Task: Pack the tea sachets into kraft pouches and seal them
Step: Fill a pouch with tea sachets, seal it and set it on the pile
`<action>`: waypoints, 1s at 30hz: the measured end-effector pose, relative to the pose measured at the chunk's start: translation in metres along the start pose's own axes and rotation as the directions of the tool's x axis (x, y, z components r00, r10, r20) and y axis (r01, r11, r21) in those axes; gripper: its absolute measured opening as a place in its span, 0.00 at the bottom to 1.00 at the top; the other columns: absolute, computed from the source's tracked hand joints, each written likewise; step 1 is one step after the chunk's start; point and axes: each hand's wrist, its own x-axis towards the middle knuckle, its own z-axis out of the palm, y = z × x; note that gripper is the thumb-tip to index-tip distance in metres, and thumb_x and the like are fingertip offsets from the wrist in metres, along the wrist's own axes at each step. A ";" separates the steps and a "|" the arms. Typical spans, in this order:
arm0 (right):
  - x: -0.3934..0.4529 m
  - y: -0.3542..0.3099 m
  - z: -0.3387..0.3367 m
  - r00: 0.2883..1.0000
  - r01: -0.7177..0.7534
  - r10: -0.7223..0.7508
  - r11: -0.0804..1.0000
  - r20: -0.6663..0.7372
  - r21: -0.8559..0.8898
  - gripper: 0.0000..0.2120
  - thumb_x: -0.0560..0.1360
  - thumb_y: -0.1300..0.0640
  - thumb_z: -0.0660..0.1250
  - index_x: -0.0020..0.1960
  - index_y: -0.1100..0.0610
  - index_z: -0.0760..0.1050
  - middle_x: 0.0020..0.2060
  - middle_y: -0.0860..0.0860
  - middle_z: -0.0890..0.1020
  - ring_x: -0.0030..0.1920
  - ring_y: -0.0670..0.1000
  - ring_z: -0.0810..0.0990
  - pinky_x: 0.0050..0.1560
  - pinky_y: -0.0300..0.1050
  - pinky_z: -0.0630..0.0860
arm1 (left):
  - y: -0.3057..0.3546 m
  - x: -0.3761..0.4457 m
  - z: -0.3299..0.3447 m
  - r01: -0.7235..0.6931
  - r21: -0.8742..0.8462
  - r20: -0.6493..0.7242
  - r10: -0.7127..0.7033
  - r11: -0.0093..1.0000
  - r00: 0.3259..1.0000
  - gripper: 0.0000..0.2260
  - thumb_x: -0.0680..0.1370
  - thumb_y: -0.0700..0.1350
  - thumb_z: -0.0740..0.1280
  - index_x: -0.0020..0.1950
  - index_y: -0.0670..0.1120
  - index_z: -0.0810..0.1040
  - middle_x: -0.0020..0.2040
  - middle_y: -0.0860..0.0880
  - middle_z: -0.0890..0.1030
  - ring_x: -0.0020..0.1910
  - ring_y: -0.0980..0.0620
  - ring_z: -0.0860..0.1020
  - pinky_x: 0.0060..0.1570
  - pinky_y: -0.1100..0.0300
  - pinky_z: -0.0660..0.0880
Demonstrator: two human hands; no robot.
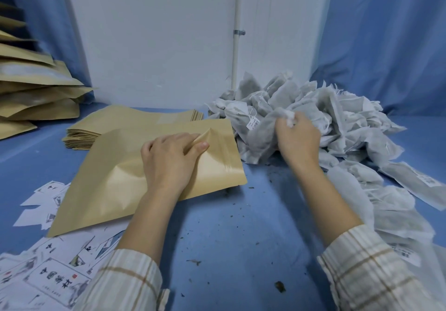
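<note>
Left hand (169,158) pinching 1 kraft pouch (135,180), right hand (298,136) gripping 1 tea sachet (260,139)

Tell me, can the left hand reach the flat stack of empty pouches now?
Probably yes: the flat stack lies just beyond the left hand, nothing between. But that hand pinches the kraft pouch, so must release first.

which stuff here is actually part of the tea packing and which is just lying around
In use:
flat brown kraft pouch, pinched by left hand
grey mesh tea sachet, gripped by right hand
sachet heap
empty pouch stack

Lying about:
printed white paper labels
loose tea crumbs
</note>
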 end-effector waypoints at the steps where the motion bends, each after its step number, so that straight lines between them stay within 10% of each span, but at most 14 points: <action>1: 0.002 -0.004 -0.004 0.997 -0.073 0.069 0.985 0.032 0.155 0.10 0.72 0.54 0.60 0.47 0.60 0.74 0.43 0.56 0.78 0.46 0.60 0.78 0.46 0.55 0.78 | 0.001 0.000 -0.001 -0.003 0.005 -0.015 0.003 1.000 1.000 0.13 0.78 0.60 0.59 0.54 0.60 0.80 0.48 0.58 0.81 0.56 0.52 0.74 0.58 0.56 0.56; 4: 0.003 -0.008 -0.006 0.946 -0.312 0.202 0.782 0.254 0.540 0.02 0.72 0.59 0.62 0.43 0.58 0.72 0.40 0.54 0.78 0.32 0.52 0.81 0.31 0.44 0.79 | 0.002 0.000 -0.002 -0.006 -0.003 -0.040 0.006 1.000 0.999 0.13 0.78 0.60 0.59 0.53 0.59 0.81 0.46 0.57 0.81 0.55 0.52 0.74 0.57 0.57 0.56; 9: -0.011 -0.006 0.009 0.839 -0.448 0.098 0.681 0.535 0.579 0.08 0.74 0.67 0.63 0.53 0.67 0.72 0.41 0.61 0.77 0.31 0.52 0.82 0.31 0.42 0.78 | 0.009 0.002 -0.007 -0.024 -0.200 -0.068 0.010 0.979 0.998 0.12 0.76 0.59 0.63 0.52 0.57 0.82 0.47 0.58 0.81 0.47 0.57 0.69 0.58 0.57 0.58; 14: -0.023 -0.006 0.020 0.801 -0.186 -0.011 0.946 0.599 0.266 0.10 0.75 0.65 0.61 0.37 0.58 0.75 0.29 0.53 0.74 0.33 0.49 0.70 0.34 0.40 0.66 | 0.029 -0.003 -0.003 -0.090 -0.233 -0.027 0.086 0.968 0.996 0.10 0.76 0.59 0.64 0.50 0.58 0.82 0.46 0.58 0.82 0.49 0.54 0.75 0.60 0.53 0.60; 24: -0.033 -0.006 -0.001 0.426 -0.329 -0.069 0.917 0.902 0.225 0.15 0.79 0.68 0.55 0.41 0.53 0.72 0.24 0.41 0.79 0.24 0.36 0.74 0.25 0.29 0.70 | 0.038 -0.005 0.002 -0.076 -0.413 -0.007 0.080 0.907 0.997 0.08 0.75 0.55 0.68 0.46 0.53 0.83 0.46 0.53 0.83 0.49 0.55 0.75 0.62 0.49 0.66; 26: -0.031 -0.014 0.001 0.486 -0.203 -0.128 0.946 0.865 0.254 0.12 0.78 0.66 0.59 0.45 0.52 0.76 0.31 0.43 0.82 0.32 0.38 0.78 0.33 0.33 0.74 | 0.033 -0.003 -0.003 -0.045 -0.427 0.005 0.053 0.903 0.999 0.08 0.75 0.55 0.68 0.48 0.53 0.84 0.46 0.53 0.83 0.51 0.52 0.76 0.62 0.46 0.67; 30: -0.007 -0.008 0.004 0.935 0.056 -0.094 0.991 0.343 0.119 0.09 0.73 0.61 0.63 0.49 0.53 0.80 0.38 0.55 0.81 0.39 0.51 0.79 0.43 0.45 0.74 | 0.026 0.001 -0.010 -0.071 -0.318 -0.045 0.060 0.945 0.997 0.10 0.77 0.56 0.65 0.47 0.53 0.83 0.42 0.54 0.81 0.49 0.48 0.76 0.60 0.45 0.66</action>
